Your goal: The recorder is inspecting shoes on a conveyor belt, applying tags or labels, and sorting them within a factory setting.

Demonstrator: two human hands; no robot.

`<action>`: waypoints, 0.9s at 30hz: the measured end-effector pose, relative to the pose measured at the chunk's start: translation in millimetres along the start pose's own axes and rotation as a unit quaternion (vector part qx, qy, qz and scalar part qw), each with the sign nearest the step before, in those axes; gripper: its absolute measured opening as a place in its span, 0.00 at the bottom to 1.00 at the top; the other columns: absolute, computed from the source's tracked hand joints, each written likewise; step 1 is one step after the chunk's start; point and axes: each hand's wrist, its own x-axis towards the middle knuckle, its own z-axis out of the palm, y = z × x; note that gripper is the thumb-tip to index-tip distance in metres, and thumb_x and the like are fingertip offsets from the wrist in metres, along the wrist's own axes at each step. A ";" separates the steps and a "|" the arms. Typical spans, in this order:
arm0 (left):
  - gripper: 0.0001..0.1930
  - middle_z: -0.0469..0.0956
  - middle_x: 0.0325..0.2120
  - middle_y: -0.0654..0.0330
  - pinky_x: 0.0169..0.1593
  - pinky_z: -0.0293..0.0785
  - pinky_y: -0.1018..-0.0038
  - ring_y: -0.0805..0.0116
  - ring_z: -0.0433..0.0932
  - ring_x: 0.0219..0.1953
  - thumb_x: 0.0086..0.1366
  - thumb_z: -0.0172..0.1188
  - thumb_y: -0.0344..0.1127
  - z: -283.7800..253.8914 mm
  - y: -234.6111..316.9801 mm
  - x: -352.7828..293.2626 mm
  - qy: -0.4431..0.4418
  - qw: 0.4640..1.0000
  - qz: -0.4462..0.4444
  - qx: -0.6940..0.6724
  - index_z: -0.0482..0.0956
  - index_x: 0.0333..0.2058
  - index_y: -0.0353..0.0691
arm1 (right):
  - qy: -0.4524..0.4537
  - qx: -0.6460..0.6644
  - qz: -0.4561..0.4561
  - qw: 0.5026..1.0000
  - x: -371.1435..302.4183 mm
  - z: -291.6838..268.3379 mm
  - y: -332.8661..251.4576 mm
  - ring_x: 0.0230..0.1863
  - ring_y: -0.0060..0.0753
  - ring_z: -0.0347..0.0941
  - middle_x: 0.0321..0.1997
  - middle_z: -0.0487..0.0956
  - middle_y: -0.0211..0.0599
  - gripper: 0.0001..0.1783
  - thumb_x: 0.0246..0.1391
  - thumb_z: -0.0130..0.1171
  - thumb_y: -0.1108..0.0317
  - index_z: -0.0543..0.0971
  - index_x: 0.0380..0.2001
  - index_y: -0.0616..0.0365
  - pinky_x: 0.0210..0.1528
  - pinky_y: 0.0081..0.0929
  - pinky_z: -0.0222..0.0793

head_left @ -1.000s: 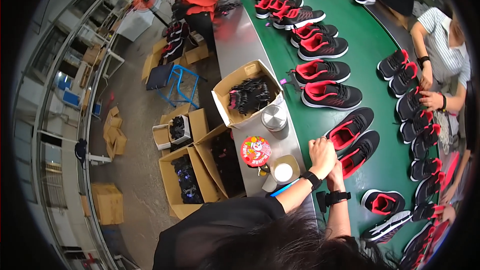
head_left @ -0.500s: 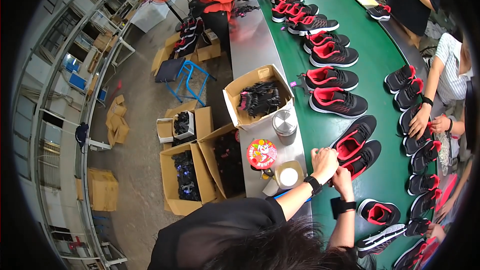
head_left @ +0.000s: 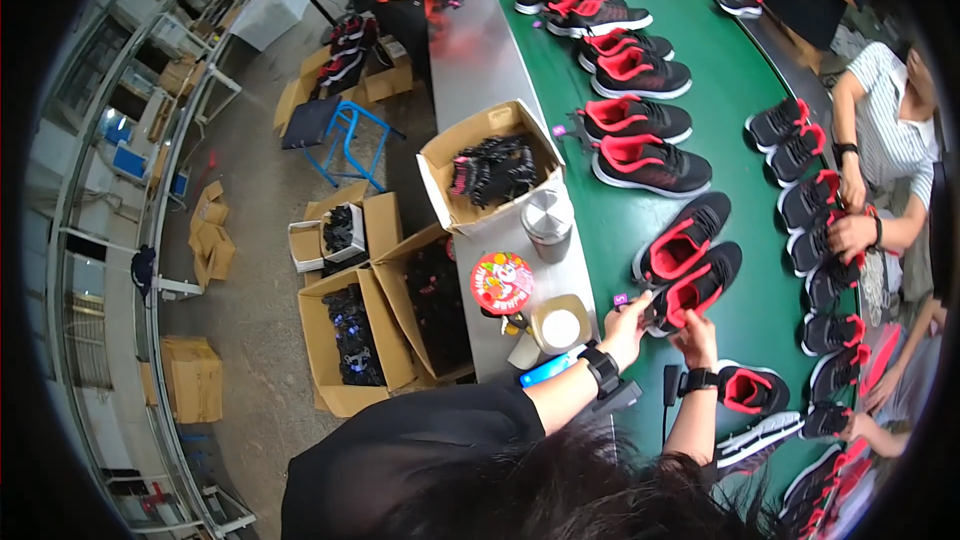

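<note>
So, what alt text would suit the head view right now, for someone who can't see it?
A person's left hand and right hand are at the heel of a black-and-red sneaker on a green work surface. More sneakers line the surface, and an open box and a metal cup stand to the left.

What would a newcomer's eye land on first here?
Probably the long green surface on the right, edged with black-and-red shoes. Near its left edge, the left hand and right hand are at the heel end of a shoe. A round red lid stands out on the metal ledge.
</note>
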 end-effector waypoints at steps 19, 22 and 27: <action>0.22 0.74 0.44 0.57 0.49 0.71 0.70 0.66 0.75 0.44 0.69 0.43 0.50 5.2 0.0 10.7 -0.203 0.954 -0.064 0.211 0.67 0.53 0.42 | 0.392 -0.095 -0.403 0.821 -86.8 45.7 -7.3 0.50 0.43 0.60 0.47 0.59 0.51 0.50 0.31 0.75 0.56 0.51 0.47 0.68 0.55 0.36 0.56; 0.22 0.75 0.41 0.60 0.47 0.71 0.72 0.70 0.75 0.41 0.69 0.42 0.51 4.3 -5.4 11.2 -0.199 0.955 -0.040 0.214 0.68 0.53 0.43 | 0.419 -0.084 -0.394 0.813 -87.7 63.5 -9.4 0.50 0.43 0.60 0.46 0.59 0.51 0.50 0.30 0.76 0.58 0.51 0.47 0.68 0.55 0.36 0.57; 0.21 0.74 0.43 0.60 0.48 0.71 0.71 0.70 0.75 0.41 0.69 0.41 0.51 10.7 -8.6 9.5 -0.197 0.960 -0.024 0.198 0.67 0.52 0.43 | 0.438 -0.106 -0.408 0.794 -90.4 72.8 -10.4 0.52 0.41 0.58 0.49 0.57 0.50 0.49 0.31 0.75 0.63 0.50 0.48 0.68 0.56 0.37 0.57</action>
